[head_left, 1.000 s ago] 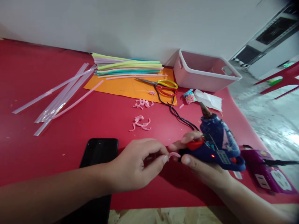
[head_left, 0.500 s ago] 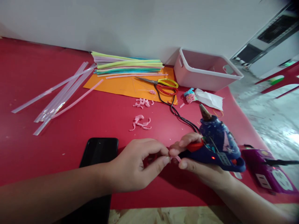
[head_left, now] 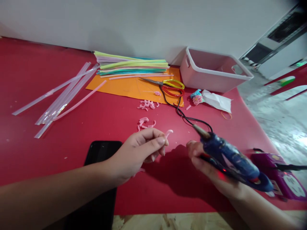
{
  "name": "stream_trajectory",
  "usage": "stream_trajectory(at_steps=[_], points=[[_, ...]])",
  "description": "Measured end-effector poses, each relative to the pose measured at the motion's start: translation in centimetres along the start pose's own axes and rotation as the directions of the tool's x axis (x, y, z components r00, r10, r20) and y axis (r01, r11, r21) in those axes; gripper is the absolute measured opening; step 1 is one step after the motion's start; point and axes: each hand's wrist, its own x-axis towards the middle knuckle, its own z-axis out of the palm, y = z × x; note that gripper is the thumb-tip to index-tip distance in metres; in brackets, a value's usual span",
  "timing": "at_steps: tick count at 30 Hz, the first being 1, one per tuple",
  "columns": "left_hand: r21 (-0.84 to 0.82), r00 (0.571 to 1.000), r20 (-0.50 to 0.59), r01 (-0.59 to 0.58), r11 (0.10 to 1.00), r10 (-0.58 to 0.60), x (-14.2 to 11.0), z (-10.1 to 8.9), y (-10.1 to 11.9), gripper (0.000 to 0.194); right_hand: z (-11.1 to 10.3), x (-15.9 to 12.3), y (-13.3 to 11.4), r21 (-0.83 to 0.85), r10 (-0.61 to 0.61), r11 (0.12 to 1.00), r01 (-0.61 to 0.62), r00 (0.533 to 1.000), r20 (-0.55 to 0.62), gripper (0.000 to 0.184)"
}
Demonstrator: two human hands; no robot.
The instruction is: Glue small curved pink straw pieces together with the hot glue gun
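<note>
My left hand (head_left: 137,151) pinches a small curled pink strip (head_left: 168,132) between thumb and fingertips, held just above the red table (head_left: 72,127). My right hand (head_left: 211,172) grips a blue hot glue gun (head_left: 230,158), its metal nozzle (head_left: 198,130) tilted up and left toward the pink strip, a short gap between them. A red light glows on the gun's underside. More curled pink strips (head_left: 145,123) lie on the table beyond my left hand.
A black phone (head_left: 102,153) lies under my left wrist. Clear glue sticks (head_left: 59,95) lie at left. Coloured straws (head_left: 131,65), orange paper (head_left: 134,88), scissors (head_left: 168,86), a white bin (head_left: 211,70) and a purple power strip (head_left: 285,179) sit around.
My hands have parted. The left hand lifted the pink strip up and away. The right hand turned the glue gun so the nozzle now points left toward the strip.
</note>
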Motion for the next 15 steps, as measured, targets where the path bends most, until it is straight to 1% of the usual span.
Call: stream_trajectory(at_steps=[1, 3, 6, 9, 11, 15], points=[[-0.053, 0.999, -0.007, 0.031, 0.998, -0.032, 0.06, 0.02, 0.08, 0.021, -0.09, 0.0, -0.23, -0.031, -0.024, 0.999, 0.024, 1.0, 0.009, 0.008], [-0.111, 0.998, -0.006, 0.065, 0.992, -0.066, 0.06, 0.05, 0.16, 0.022, -0.15, 0.08, -0.66, -0.086, -0.078, 0.993, 0.081, 0.996, 0.045, 0.013], [-0.143, 0.998, 0.037, 0.06, 0.988, -0.055, -0.07, 0.01, 0.08, 0.022, -0.04, 0.26, -0.9, -0.155, -0.125, 0.978, 0.138, 0.988, 0.094, 0.015], [-0.132, 0.996, 0.082, 0.053, 0.99, -0.042, -0.2, -0.12, -0.05, 0.018, 0.04, 0.37, -0.81, -0.215, -0.12, 0.966, 0.141, 0.987, 0.109, 0.013], [-0.116, 0.993, 0.107, 0.06, 0.991, -0.048, -0.23, -0.22, -0.07, 0.016, 0.05, 0.44, -0.83, -0.258, -0.116, 0.956, 0.137, 0.989, 0.094, 0.013], [-0.097, 0.99, 0.126, 0.073, 0.993, -0.061, -0.23, -0.28, 0.01, 0.016, 0.04, 0.65, -1.1, -0.267, -0.133, 0.952, 0.152, 0.987, 0.087, 0.013]])
